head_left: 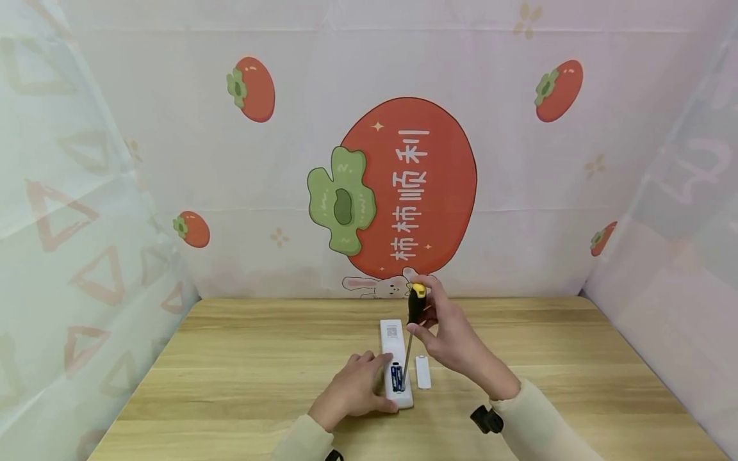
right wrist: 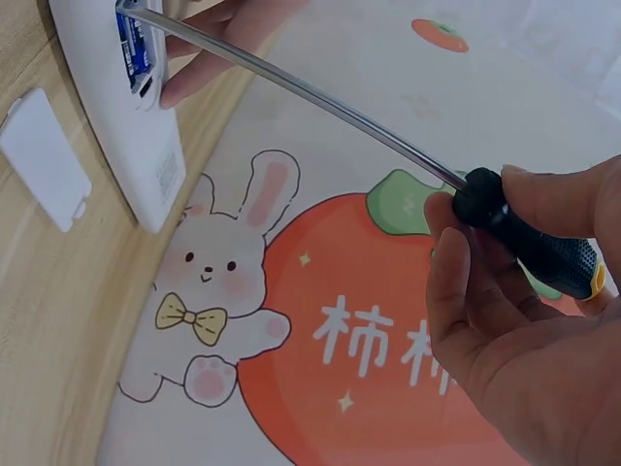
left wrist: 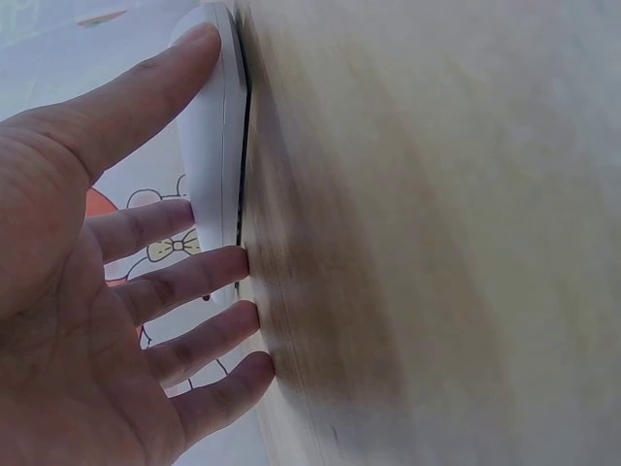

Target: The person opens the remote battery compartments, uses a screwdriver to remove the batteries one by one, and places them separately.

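A white remote control [head_left: 391, 346] lies back up on the table, its battery compartment uncovered and two blue batteries [head_left: 397, 378] inside. My left hand [head_left: 357, 387] rests at its left edge, thumb near the close end and index finger beside the compartment. In the left wrist view the fingers [left wrist: 194, 277] look mostly straight, some touching the tabletop. My right hand [head_left: 452, 333] grips a screwdriver [right wrist: 320, 97] by its black handle with a yellow end. Its metal shaft slants down, and the tip meets the near end of the batteries in the right wrist view.
Right of the remote lies its white battery cover [head_left: 423, 372], flat on the wooden table [head_left: 242, 378]. A printed cloth backdrop [head_left: 144, 77] stands along the table's far edge, with cloth on both sides as well. A black strap mount [head_left: 487, 419] sits at my right wrist.
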A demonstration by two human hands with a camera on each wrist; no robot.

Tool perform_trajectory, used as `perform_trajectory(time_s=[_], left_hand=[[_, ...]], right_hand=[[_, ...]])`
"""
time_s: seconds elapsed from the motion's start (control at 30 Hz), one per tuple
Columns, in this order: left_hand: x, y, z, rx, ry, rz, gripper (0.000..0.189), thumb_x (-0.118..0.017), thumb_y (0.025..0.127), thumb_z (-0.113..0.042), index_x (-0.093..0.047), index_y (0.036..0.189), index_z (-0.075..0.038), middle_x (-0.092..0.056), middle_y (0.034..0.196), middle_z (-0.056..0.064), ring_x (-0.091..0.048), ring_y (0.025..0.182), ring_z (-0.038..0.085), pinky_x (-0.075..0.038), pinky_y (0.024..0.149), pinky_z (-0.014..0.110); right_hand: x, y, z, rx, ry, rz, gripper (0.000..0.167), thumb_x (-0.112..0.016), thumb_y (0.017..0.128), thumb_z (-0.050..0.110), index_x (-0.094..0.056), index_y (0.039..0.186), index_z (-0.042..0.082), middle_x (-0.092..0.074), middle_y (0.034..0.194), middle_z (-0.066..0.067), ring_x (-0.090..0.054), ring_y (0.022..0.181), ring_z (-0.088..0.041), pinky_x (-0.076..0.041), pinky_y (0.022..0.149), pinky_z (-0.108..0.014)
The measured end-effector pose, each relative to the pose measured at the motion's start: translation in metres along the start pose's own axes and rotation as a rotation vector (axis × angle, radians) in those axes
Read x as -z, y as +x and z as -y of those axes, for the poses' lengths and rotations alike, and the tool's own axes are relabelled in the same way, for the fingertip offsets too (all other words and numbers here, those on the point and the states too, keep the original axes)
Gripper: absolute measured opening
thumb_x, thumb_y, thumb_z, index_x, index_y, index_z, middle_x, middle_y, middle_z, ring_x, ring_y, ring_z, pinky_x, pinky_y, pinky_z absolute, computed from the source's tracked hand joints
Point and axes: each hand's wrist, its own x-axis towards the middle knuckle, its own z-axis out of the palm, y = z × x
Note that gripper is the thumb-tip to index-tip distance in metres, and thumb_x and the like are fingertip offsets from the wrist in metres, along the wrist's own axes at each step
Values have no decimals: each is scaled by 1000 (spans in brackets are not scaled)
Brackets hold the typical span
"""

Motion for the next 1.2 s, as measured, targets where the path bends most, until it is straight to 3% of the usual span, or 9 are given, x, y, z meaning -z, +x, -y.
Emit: perform_trajectory(time_s=[0.33,0.63,0.97,1.2], left_hand=[[1,2,3,10,-9,9,89,-90,73,-47,-54,147,-14,-58,116,4,-52,109,26,-52,85,44],[1,2,2,10,-12,11,88,-90,73,-47,-54,146,-14,-58,115,4,-52,109,26,-52,85,44],[0,2,3,0,-13,2,88,-90,73,-47,-54,147,-14,-58,117,4,-51,107,25,-52,86,43],[-2,3,3,14,-20,14,88,-90,73,-47,-54,147,-14,-58,118,4,-51,108,25,-52,87,44]], right_hand=[[-3,-10,9,144,-28,-6,79,-81,79,-10,-37,143,7,-61,95,-2,-64,78,-10,-58,71,-27],[-5,-19,12,235,-15,-25,74,-79,78,-15,-38,135,6,-56,93,-1,-63,77,-9,-58,70,-27],[6,-18,19,155,-159,71,69,-82,84,1,-39,136,12,-59,90,6,-60,76,-7,-55,66,-25],[11,-15,22,112,-179,123,58,-82,84,7,-40,124,13,-59,88,3,-58,70,-8,-53,62,-22]])
